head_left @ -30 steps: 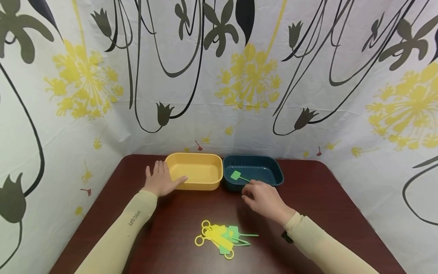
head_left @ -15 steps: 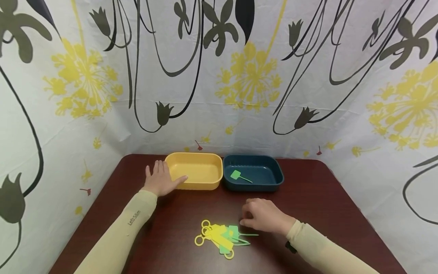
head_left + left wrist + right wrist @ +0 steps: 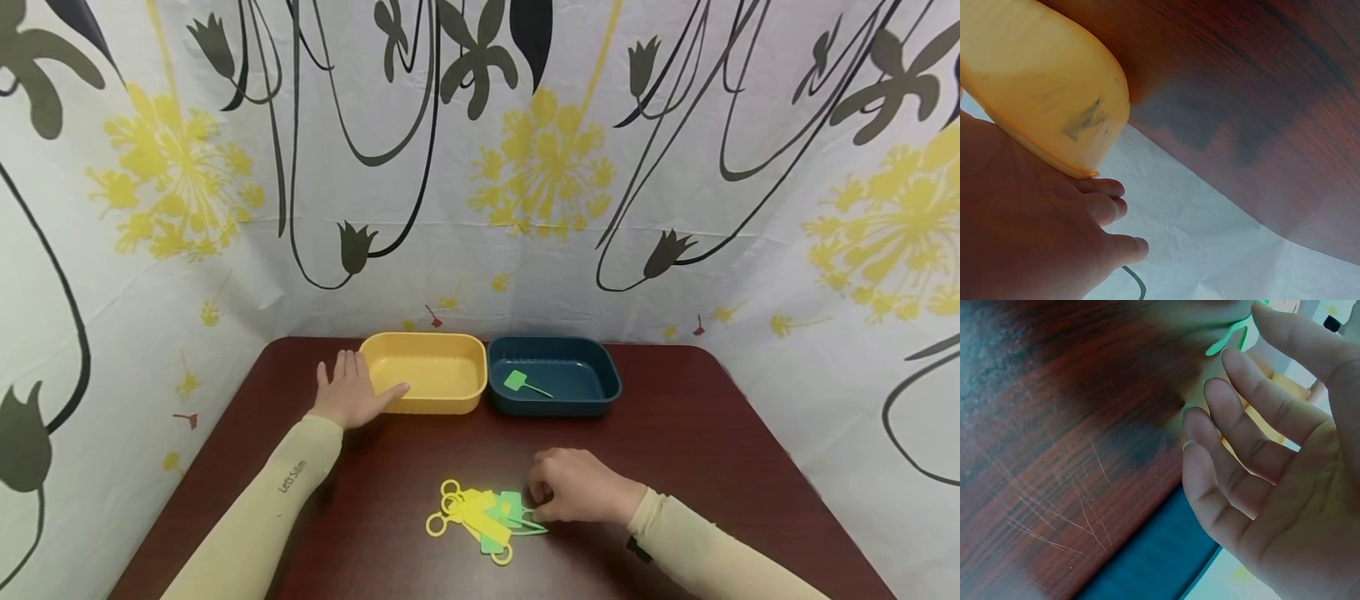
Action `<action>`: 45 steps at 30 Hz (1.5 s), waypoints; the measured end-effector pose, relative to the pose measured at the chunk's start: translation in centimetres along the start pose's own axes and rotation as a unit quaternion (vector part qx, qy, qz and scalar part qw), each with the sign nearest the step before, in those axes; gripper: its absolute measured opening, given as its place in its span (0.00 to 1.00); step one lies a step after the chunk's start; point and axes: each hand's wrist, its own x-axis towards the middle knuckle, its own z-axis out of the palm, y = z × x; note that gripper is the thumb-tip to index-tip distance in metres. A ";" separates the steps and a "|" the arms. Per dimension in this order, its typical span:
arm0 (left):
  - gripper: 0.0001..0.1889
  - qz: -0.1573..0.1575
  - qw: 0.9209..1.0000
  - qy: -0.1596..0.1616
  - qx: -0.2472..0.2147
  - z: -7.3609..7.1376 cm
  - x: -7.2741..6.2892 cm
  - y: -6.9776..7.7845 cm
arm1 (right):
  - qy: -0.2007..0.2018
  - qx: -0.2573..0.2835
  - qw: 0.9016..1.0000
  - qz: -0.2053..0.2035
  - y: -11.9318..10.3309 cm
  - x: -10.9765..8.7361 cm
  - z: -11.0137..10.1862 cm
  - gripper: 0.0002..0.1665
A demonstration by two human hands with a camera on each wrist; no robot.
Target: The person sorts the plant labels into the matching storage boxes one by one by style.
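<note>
My left hand (image 3: 348, 398), fingers spread, rests against the left end of the yellow bin (image 3: 431, 407). In the left wrist view its fingertips lie right by the bin's (image 3: 1079, 106) rim. My right hand (image 3: 577, 487) reaches down to the right side of a small pile, thumb and forefinger at the thin handles of green swatter-shaped pieces (image 3: 512, 502). The right wrist view shows its fingers loosely bent, thumb and forefinger apart beside a green handle (image 3: 1217, 347). Flat yellow pieces with ring ends (image 3: 474, 510) overlap the green ones.
A dark blue bin (image 3: 555, 407) stands against the yellow bin's right side, with one green swatter-shaped piece (image 3: 516, 381) inside. Both are near the back edge of the dark red wooden table (image 3: 420, 454). Patterned white cloth (image 3: 465, 275) hangs behind and at both sides.
My right hand has moved from the blue bin's front rim back toward me to the pile. The green piece lies released in the blue bin. The left hand stays put.
</note>
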 end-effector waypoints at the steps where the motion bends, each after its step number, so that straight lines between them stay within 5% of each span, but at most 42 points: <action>1: 0.66 0.000 1.000 -0.001 0.000 0.0 0.0 0.0 | -0.001 0.001 1.000 -0.002 0.0 0.0 0.1 0.12; 22: 0.66 0.000 1.000 -0.002 0.002 0.1 0.0 0.0 | 0.006 0.027 1.000 0.004 -0.2 0.0 0.5 0.12; 38: 0.66 -0.001 1.000 -0.001 0.001 0.0 0.1 -0.1 | 0.103 -0.033 0.994 -0.034 0.3 0.0 0.0 0.15; 45: 0.67 0.000 1.000 0.003 0.005 0.3 0.2 -0.2 | 0.106 -0.028 0.994 -0.021 0.5 0.0 -0.1 0.14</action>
